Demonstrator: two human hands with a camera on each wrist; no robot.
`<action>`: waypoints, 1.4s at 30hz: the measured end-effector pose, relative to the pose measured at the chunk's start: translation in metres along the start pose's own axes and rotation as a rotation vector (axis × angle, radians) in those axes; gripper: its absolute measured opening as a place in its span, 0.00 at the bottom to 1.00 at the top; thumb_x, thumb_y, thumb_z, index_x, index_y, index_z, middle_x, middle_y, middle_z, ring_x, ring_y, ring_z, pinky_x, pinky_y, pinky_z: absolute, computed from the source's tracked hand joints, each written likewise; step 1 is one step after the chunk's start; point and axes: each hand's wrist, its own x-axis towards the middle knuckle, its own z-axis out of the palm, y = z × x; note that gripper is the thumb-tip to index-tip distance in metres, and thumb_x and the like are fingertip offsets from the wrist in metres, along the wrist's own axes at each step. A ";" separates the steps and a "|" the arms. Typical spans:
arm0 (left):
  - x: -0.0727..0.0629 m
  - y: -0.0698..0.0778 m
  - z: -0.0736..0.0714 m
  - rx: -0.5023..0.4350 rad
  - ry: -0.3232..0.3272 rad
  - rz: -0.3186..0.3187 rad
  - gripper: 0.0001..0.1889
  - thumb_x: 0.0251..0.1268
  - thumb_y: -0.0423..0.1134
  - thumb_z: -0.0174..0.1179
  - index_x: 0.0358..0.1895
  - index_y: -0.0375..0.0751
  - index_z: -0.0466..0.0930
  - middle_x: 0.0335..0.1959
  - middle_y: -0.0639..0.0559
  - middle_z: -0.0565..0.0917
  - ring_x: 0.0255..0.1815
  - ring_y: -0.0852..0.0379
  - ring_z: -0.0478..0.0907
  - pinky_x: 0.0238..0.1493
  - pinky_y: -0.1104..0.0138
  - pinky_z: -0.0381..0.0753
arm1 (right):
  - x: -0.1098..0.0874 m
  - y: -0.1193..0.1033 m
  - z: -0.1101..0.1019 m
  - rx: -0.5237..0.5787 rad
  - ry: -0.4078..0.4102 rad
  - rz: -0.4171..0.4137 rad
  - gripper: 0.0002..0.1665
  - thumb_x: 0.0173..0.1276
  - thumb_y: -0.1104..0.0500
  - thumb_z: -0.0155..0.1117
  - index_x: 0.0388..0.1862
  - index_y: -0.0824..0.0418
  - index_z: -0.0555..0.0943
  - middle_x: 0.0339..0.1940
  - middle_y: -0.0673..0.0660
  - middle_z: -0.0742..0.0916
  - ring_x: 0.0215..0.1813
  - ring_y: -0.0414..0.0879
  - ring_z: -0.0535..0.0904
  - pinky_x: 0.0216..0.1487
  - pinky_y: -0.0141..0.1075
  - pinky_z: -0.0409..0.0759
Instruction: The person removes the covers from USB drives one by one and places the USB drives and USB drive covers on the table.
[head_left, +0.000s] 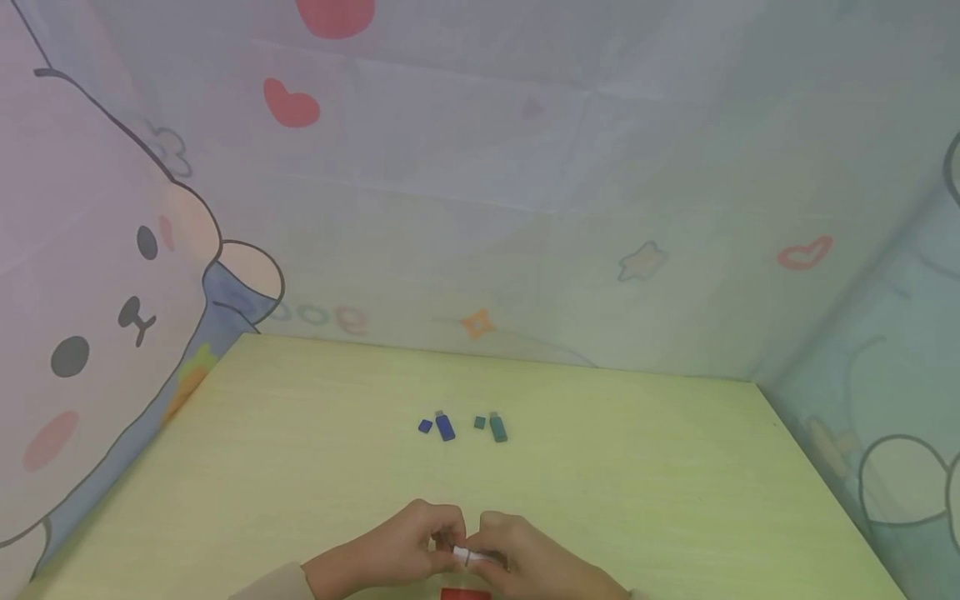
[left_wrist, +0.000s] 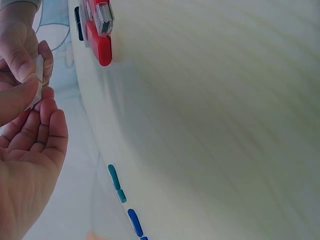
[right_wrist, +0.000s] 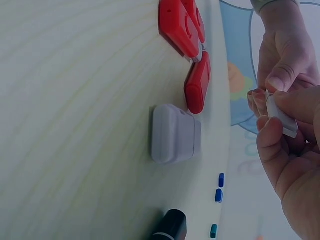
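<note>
Close to the table's near edge, my left hand [head_left: 401,546] and right hand [head_left: 536,560] meet over a small white USB stick [head_left: 468,556]. The left fingers pinch one end of it and the right fingers the other. A thin dark line crosses the stick between them. In the right wrist view the white USB stick [right_wrist: 281,117] is partly hidden by thumbs and fingers. Farther back lie a blue USB stick [head_left: 446,427] with its blue cap [head_left: 425,426] apart, and a teal USB stick [head_left: 498,427] beside its teal cap [head_left: 480,422].
Red objects [right_wrist: 197,87], one with a metal or clear end, lie near the hands. Beside them are a pale rounded case [right_wrist: 172,135] and a black cylindrical object [right_wrist: 172,225]. The pale yellow table [head_left: 637,467] meets a printed cloth backdrop [head_left: 487,167].
</note>
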 end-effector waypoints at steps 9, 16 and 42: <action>0.000 -0.001 0.000 -0.026 -0.005 -0.008 0.08 0.58 0.25 0.63 0.32 0.38 0.74 0.26 0.48 0.86 0.27 0.75 0.74 0.28 0.74 0.78 | 0.000 0.000 -0.001 -0.035 0.007 -0.038 0.17 0.75 0.52 0.53 0.30 0.56 0.84 0.21 0.47 0.64 0.25 0.28 0.57 0.25 0.20 0.59; 0.001 0.001 0.001 -0.030 -0.004 0.003 0.07 0.58 0.24 0.63 0.31 0.38 0.74 0.26 0.47 0.86 0.26 0.75 0.75 0.28 0.75 0.77 | -0.001 0.002 -0.002 -0.047 -0.008 -0.016 0.16 0.75 0.52 0.53 0.35 0.55 0.86 0.22 0.45 0.64 0.25 0.28 0.57 0.24 0.20 0.59; 0.004 0.009 -0.008 0.067 0.026 -0.044 0.06 0.59 0.30 0.65 0.32 0.40 0.77 0.27 0.53 0.85 0.27 0.74 0.72 0.31 0.74 0.77 | -0.006 0.000 -0.008 -0.085 -0.007 -0.007 0.14 0.74 0.57 0.54 0.51 0.55 0.83 0.25 0.43 0.67 0.28 0.27 0.62 0.27 0.19 0.65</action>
